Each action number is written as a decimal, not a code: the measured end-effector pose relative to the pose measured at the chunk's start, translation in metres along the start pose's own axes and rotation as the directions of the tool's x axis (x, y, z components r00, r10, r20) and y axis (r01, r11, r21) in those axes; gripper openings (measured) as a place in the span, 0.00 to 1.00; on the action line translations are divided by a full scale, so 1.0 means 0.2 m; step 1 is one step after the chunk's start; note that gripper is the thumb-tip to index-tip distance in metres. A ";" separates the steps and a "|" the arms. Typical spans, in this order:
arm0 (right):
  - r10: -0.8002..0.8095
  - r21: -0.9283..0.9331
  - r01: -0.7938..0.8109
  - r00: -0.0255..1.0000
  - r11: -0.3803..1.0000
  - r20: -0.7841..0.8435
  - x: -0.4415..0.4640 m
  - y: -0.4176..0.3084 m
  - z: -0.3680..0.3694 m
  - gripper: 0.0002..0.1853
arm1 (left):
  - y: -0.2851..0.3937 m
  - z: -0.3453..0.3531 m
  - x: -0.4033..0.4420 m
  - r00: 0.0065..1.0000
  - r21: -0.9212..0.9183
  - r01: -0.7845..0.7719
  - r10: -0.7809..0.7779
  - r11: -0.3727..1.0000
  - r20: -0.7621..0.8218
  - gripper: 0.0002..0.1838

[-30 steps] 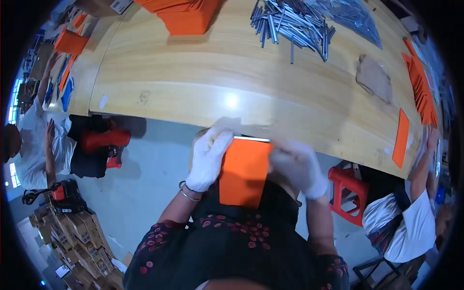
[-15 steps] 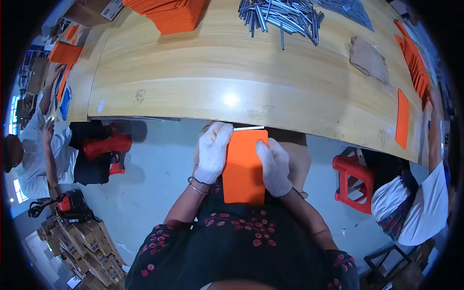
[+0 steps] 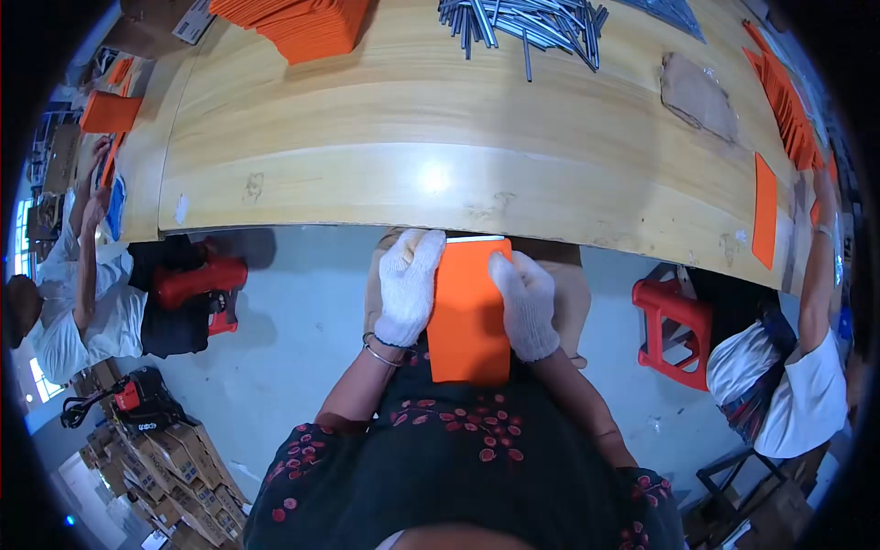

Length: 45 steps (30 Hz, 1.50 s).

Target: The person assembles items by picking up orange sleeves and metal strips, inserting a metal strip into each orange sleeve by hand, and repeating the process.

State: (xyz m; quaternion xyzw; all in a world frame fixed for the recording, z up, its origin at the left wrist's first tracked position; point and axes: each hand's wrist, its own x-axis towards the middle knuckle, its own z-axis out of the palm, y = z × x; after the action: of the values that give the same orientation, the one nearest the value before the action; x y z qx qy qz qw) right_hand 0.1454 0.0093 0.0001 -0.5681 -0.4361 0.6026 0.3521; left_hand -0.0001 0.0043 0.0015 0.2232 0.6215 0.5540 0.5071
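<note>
Between my two white-gloved hands is an orange rectangular piece (image 3: pixel 469 316), held over my lap just below the table's front edge. A thin pale rod (image 3: pixel 475 239) lies along its top edge. My left hand (image 3: pixel 409 286) is closed on the piece's left side near the top, fingers curled. My right hand (image 3: pixel 527 304) grips the right side, with its thumb on the orange face. The fingers behind the piece are hidden.
The wooden table (image 3: pixel 348 183) bears an orange stack (image 3: pixel 316 27), a pile of metal rods (image 3: pixel 541 23), a brown cardboard piece (image 3: pixel 698 96) and a flat orange piece (image 3: pixel 764 211). Co-workers sit at left (image 3: pixel 92 312) and right (image 3: pixel 797 394), near red stools (image 3: pixel 674 330).
My right hand, blurred and at the piece's upper right a second ago, now grips its right side. The pale rod shows less above the orange edge. The view has shifted slightly.
</note>
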 end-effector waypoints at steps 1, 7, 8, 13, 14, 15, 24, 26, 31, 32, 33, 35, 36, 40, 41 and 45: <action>0.004 -0.003 -0.004 1.000 1.000 0.000 0.01 0.00 -0.01 0.16 | -0.01 0.00 0.00 1.000 -0.002 0.004 -0.004 1.000 -0.001 0.06; -0.021 0.026 0.021 1.000 0.999 -0.002 0.05 0.01 -0.01 0.13 | -0.05 0.01 0.01 0.998 0.031 -0.060 0.060 0.998 -0.017 0.06; -0.023 0.029 0.023 1.000 0.999 -0.002 0.05 0.00 -0.01 0.13 | -0.04 0.01 0.01 0.999 0.047 -0.045 0.046 0.998 -0.020 0.06; -0.012 0.079 0.014 0.999 0.997 -0.033 0.01 -0.03 0.01 0.14 | 0.02 0.03 -0.02 1.000 -0.025 0.007 -0.007 1.000 -0.028 0.06; 0.011 0.095 -0.006 0.999 0.995 -0.051 0.01 -0.03 0.00 0.14 | 0.03 0.04 -0.03 0.999 -0.080 0.034 -0.036 0.996 -0.025 0.06; 0.037 0.110 -0.030 0.997 0.993 -0.067 0.01 -0.03 0.00 0.15 | 0.04 0.05 -0.04 0.998 -0.135 0.063 -0.067 0.989 -0.021 0.06; -0.024 -0.051 0.016 0.988 0.999 -0.153 -0.01 -0.04 0.01 0.17 | -0.05 -0.04 -0.09 0.998 -0.054 0.016 -0.013 0.998 0.057 0.07; -0.037 -0.087 0.023 0.986 0.996 -0.163 0.00 -0.04 0.02 0.17 | -0.04 -0.04 -0.08 0.999 -0.006 -0.025 0.025 1.000 0.043 0.08; -0.072 0.074 0.085 0.985 0.994 -0.157 0.03 0.06 0.02 0.19 | -0.04 -0.05 -0.05 0.996 0.013 -0.025 0.024 1.000 0.092 0.08; -0.070 0.056 0.080 0.985 0.995 -0.160 0.04 0.04 0.02 0.19 | -0.02 -0.04 -0.04 0.995 0.036 -0.015 0.012 0.999 0.098 0.08; -0.066 0.037 0.072 0.985 0.997 -0.160 0.05 0.02 0.02 0.19 | 0.00 -0.04 -0.03 0.995 0.060 -0.003 -0.003 0.998 0.101 0.08; -0.036 0.005 0.037 0.985 0.999 -0.166 0.02 0.02 0.02 0.20 | 0.01 -0.05 -0.05 0.993 0.118 0.040 -0.053 0.992 0.106 0.09; -0.021 -0.018 0.018 0.989 1.000 -0.146 0.02 0.02 0.02 0.18 | -0.02 -0.06 -0.04 0.995 0.101 0.020 -0.030 0.995 0.100 0.09; -0.585 -0.614 0.471 0.811 0.633 0.018 0.06 0.12 -0.01 0.11 | 0.07 -0.02 -0.07 0.999 0.237 0.017 -0.026 0.971 0.032 0.08; -0.374 -0.403 0.331 0.927 0.853 -0.031 0.04 0.09 -0.02 0.09 | 0.07 -0.02 -0.09 0.998 0.126 0.022 -0.030 0.992 0.061 0.08; -0.192 0.096 0.167 0.888 0.981 0.417 -0.01 0.02 -0.19 0.16 | 0.15 -0.05 -0.14 0.998 0.139 -0.040 0.033 0.990 0.051 0.12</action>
State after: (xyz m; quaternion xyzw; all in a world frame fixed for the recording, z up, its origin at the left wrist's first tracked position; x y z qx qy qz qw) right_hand 0.1827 0.0102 -0.0010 -0.3702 -0.5352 0.6889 0.3192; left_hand -0.0061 -0.0149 0.0385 0.2829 0.6421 0.5128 0.4948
